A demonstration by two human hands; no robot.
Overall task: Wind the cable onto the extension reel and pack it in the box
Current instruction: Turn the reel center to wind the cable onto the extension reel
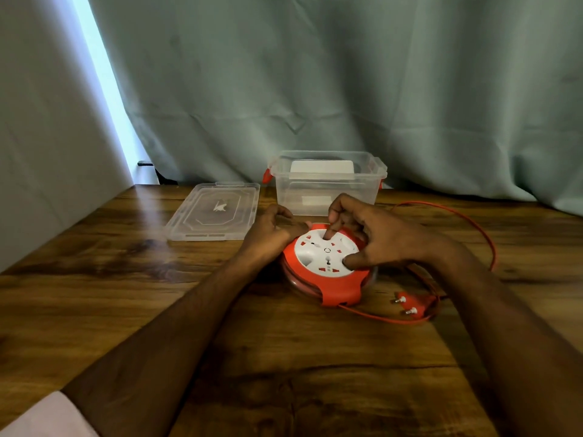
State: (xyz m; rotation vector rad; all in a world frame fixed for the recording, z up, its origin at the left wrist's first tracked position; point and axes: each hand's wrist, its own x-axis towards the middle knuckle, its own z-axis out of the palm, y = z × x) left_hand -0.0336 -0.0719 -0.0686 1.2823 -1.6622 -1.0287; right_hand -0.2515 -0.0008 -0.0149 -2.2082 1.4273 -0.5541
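Red-and-white extension reel [326, 266] lies flat on the wooden surface [220, 342], white socket face up, just in front of the box [326, 184]. Right hand [375, 238] is over the reel's right side: fingers [329, 230] curled, index tip pushed down into a recess near the far edge of the white face, thumb tip pressed on the face's near-right part. Remaining fingers bent over the far-right rim; contact there cannot be told. Left hand [271, 228] sits at the reel's far-left edge, fingers loosely curled, thumb stretched along the red rim and touching it; whether the other fingers grip anything cannot be told.

Red cable [473, 225] leaves the reel's near slot, runs right along the surface, loops wide behind the right wrist and curves back toward the box. Much of it is unwound. Plug [410, 302] with two metal pins lies on the surface just right of the reel, inside the loop, pins pointing left.

Box is clear plastic with red latches, open, standing at the surface's far edge against the green curtain [347, 89]; something white shows through its wall, unclear what. Clear lid [214, 211] lies flat to the box's left, apart from it. Right forearm hides part of the cable loop.
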